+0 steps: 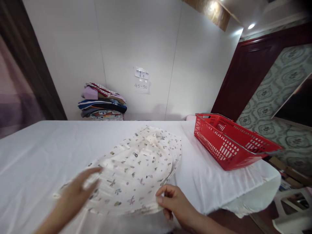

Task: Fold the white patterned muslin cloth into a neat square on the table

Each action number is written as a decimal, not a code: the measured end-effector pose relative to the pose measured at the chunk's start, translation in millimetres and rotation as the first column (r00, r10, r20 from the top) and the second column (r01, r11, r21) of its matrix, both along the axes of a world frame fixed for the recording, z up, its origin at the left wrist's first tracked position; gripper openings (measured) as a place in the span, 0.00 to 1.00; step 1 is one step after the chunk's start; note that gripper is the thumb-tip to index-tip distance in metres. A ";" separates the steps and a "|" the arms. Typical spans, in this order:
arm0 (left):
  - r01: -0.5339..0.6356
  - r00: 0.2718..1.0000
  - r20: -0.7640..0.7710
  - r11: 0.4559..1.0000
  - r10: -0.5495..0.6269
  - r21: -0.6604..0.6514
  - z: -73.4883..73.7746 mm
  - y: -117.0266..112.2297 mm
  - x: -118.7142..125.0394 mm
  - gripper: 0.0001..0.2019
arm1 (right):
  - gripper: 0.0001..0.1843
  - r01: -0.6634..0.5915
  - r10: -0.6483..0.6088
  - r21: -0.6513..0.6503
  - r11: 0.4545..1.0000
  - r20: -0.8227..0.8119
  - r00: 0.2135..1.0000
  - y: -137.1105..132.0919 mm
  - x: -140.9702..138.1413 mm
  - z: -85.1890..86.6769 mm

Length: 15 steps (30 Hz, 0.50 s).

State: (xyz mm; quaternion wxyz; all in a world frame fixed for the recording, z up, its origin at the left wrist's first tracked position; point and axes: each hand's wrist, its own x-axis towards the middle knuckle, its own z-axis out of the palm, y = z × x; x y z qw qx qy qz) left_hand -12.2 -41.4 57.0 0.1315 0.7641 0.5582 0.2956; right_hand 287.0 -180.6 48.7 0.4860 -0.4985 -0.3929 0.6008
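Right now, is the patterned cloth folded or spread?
Spread, rumpled: the cloth fans broadly over the sheet, its near edge pinched in the right hand. Whether doubled, I cannot tell.

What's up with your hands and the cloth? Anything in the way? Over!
Right hand pinching cloth at near edge. Left hand blurred, fingers parted, over cloth's left side. Cloth spread, rumpled. Basket apart, to the right.
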 end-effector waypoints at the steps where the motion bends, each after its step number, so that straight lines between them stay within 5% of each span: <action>1: 0.115 0.993 0.013 0.993 -0.115 -0.012 1.5 -23.5 27.3 0.20 | 0.17 0.017 -0.017 -0.002 1.000 0.001 1.000 0.7 0.0 1.6; 4: 0.457 0.889 0.009 0.886 -0.457 -0.075 1.3 -78.1 99.2 0.28 | 0.18 0.023 -0.023 0.000 1.000 0.003 1.000 1.8 -2.5 8.0; 7: 0.507 0.862 0.055 0.856 -0.504 -0.106 3.4 -95.8 138.7 0.21 | 0.18 0.019 -0.019 0.026 0.999 -0.011 1.000 0.2 -5.5 17.5; 11: 0.535 0.844 0.134 0.833 -0.519 -0.140 9.8 -87.6 145.5 0.19 | 0.18 -0.025 0.026 0.063 0.998 -0.014 1.000 -6.7 1.7 26.4; 15: 0.625 0.778 0.181 0.768 -0.601 -0.139 15.3 -81.3 122.7 0.18 | 0.20 -0.186 0.183 0.086 0.979 0.045 0.982 0.1 30.7 28.3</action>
